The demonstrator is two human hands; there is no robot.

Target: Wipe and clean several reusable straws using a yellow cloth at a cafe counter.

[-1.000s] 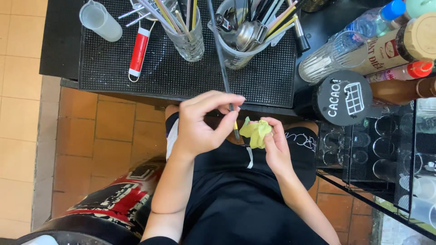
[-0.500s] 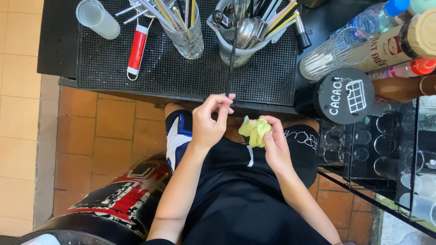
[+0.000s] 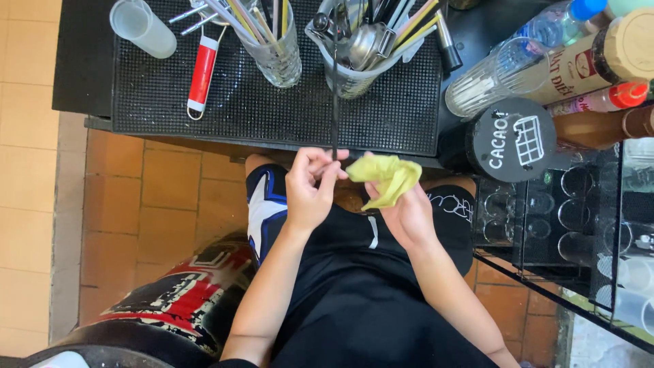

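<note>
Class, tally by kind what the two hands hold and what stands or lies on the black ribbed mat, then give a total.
Thin dark straws, in the left hand: 1
Yellow cloths, in the right hand: 1
Clear utensil cups on the mat: 2
Frosted cups: 1
Red-handled tools: 1
Total: 6

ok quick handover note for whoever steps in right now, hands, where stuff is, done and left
Left hand: pinches a thin dark straw near its lower end, upright over the black mat.
Right hand: holds a crumpled yellow cloth beside the straw, not touching it.
Done: straw is out of the utensil cup.
Left: the cloth is not yet on the straw.
</note>
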